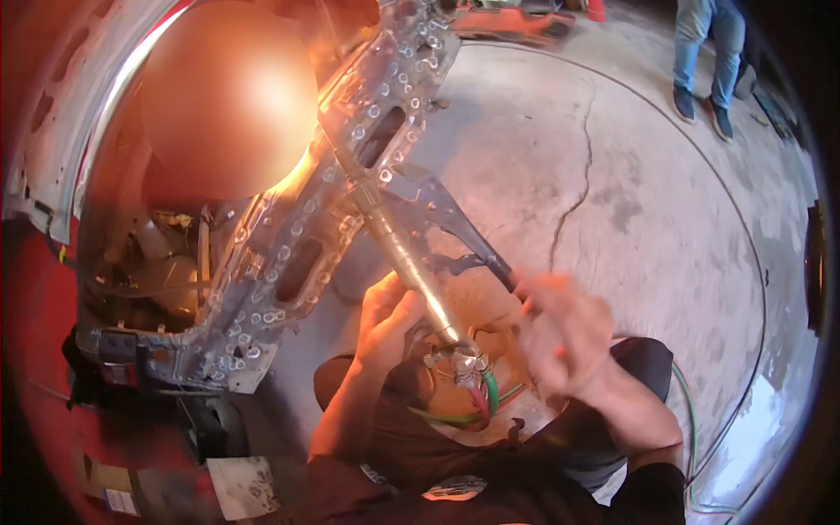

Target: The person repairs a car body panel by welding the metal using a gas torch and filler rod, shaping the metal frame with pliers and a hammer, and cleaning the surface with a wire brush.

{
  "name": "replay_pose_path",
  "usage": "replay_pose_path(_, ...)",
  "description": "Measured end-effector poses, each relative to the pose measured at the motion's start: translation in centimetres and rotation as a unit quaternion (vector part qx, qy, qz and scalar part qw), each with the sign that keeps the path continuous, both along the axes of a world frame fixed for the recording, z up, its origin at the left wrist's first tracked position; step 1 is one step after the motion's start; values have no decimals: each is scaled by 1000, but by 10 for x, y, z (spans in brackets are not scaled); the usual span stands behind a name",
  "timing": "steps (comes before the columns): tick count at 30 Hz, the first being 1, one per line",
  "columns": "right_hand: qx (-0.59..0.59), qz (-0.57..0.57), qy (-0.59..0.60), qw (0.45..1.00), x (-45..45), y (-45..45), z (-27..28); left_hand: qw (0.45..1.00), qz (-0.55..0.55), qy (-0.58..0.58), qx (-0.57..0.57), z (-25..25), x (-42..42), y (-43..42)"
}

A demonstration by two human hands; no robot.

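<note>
A brass gas torch [411,267] runs diagonally in front of me, its far end against the perforated metal frame [297,236]. A red hose [479,405] and a green hose [492,391] leave its valve end near my lap. My left hand [387,319] is closed around the torch body from the left side. My right hand [564,337] is smeared by motion, with fingers curled at the end of a dark long-handled tool [468,234], which resembles pliers. The tool's wide head meets the frame's edge; its jaws are hard to make out.
A round blurred patch covers part of the upper left. A person in jeans [707,44] stands at the upper right. Red equipment [512,22] sits at the back. A thin cable [763,280] curves over the cracked concrete floor [647,201]. Cardboard and paper [243,488] lie at lower left.
</note>
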State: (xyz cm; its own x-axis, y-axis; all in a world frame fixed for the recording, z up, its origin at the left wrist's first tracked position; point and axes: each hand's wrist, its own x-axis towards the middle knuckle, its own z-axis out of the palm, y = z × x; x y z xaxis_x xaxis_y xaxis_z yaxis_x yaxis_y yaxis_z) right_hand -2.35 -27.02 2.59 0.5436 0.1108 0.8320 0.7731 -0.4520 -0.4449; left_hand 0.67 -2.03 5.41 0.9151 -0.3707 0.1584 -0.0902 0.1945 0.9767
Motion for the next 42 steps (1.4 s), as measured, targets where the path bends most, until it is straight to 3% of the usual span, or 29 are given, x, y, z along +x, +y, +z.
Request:
replay_pose_path(2, 66, -26, 175, 982, 15, -3, -3, 1000, -23, 11, 4, -4, 0, -1)
replay_pose_path(3, 116, 105, 310, 938, 23, 3, -8, 999, -29, 27, 2, -6, -5, 2)
replay_pose_path(4, 167, 224, 432, 857, 34, 9, -18, 998, -41, 40, 5, -6, -5, 4)
replay_pose_path(5, 210, 333, 541, 743, 40, 14, -23, 992, -104, 75, -17, 2, -5, 7)
replay_pose_path(8, 378, 416, 559, 609, 40, 23, -24, 996, -64, -19, 52, 18, -6, -7)
replay_pose_path(13, 421, 425, 466, 652, 46, 29, -29, 981, -64, -114, 147, 17, 3, 16)
replay_pose_path(18, 489, 491, 453, 561, 50, 39, -41, 965, -69, -193, 163, 19, 12, 23)
replay_pose_path(21, 484, 568, 429, 509, 56, 42, -44, 986, -66, -117, 98, 6, 11, 22)
replay_pose_path(23, 494, 549, 471, 482, 72, 24, -111, 984, -66, -134, 93, -5, 12, 22)
replay_pose_path(24, 492, 539, 478, 490, 75, 27, -113, 983, -65, -143, 91, -10, 14, 23)
replay_pose_path(28, 465, 506, 462, 560, 79, 59, -37, 983, -47, -148, 99, -23, 22, 26)
replay_pose_path(30, 465, 510, 452, 566, 81, 61, -25, 980, -40, -162, 107, -24, 25, 30)
replay_pose_path(33, 346, 444, 485, 669, 104, 65, -6, 969, -18, -186, 159, -8, 25, 40)
replay_pose_path(37, 207, 384, 434, 788, 163, 55, 15, 993, 35, -112, 7, -3, 21, 54)
replay_pose_path(40, 54, 334, 418, 843, 207, 48, 50, 996, 53, -31, -67, 2, 22, 74)
replay_pose_path(42, -61, 287, 429, 854, 231, 50, 81, 994, 65, -51, -71, 0, 25, 79)
